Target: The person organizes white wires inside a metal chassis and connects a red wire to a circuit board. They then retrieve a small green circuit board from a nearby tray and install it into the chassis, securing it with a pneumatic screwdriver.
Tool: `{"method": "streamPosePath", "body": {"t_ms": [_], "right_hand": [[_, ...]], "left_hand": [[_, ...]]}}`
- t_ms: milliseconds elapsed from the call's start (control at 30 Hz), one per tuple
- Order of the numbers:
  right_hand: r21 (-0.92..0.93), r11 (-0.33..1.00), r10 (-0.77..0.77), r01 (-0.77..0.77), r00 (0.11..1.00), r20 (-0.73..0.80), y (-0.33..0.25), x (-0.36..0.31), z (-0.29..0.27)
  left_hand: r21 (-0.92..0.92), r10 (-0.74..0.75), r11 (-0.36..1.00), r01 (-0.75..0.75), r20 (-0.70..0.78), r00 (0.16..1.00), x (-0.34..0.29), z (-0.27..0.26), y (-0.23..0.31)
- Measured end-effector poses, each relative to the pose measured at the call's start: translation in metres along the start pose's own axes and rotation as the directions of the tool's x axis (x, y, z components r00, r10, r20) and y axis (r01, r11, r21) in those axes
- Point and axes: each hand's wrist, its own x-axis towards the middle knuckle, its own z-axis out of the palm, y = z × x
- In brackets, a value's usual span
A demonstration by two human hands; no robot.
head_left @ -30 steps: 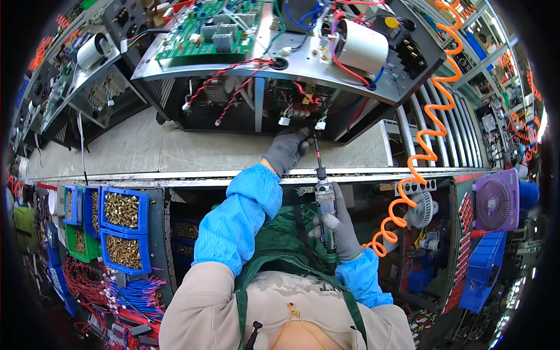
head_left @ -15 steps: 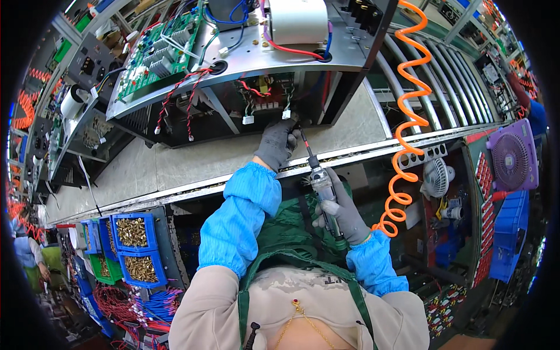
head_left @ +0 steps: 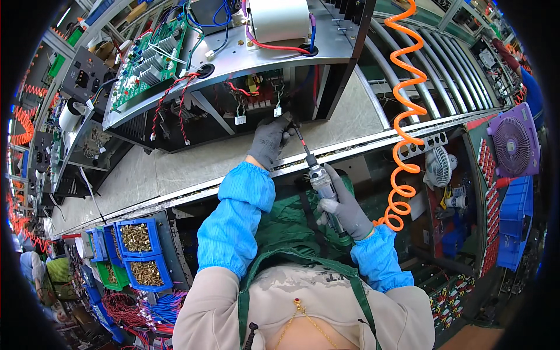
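A big open metal machine box sits on the table. The left hand pinches the screwdriver tip at its lower edge. The right hand grips the handle. Blue bins hold brass screws.

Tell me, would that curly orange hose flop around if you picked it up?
Probably. The orange hose is a long springy coil, so it would likely stretch and bounce, not stay stiff. It looks thin and hollow, so it is probably light. It hangs loose beside the screwdriver, so a push should make it sway.
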Motion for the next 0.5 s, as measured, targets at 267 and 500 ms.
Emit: {"method": "streamPosePath", "body": {"t_ms": [267,500], "right_hand": [[0.530,0.844,-0.020,-0.088,0.981,0.194,0.007,-0.001,-0.004],[0.197,0.975,0.093,-0.100,0.995,0.044,0.002,0.002,-0.006]], "left_hand": [[-0.143,0.076,0.989,-0.048,0.201,0.977,-0.004,-0.007,0.004],[-0.010,0.030,0.999,-0.030,-0.024,0.999,-0.001,0.005,0.001]]}}
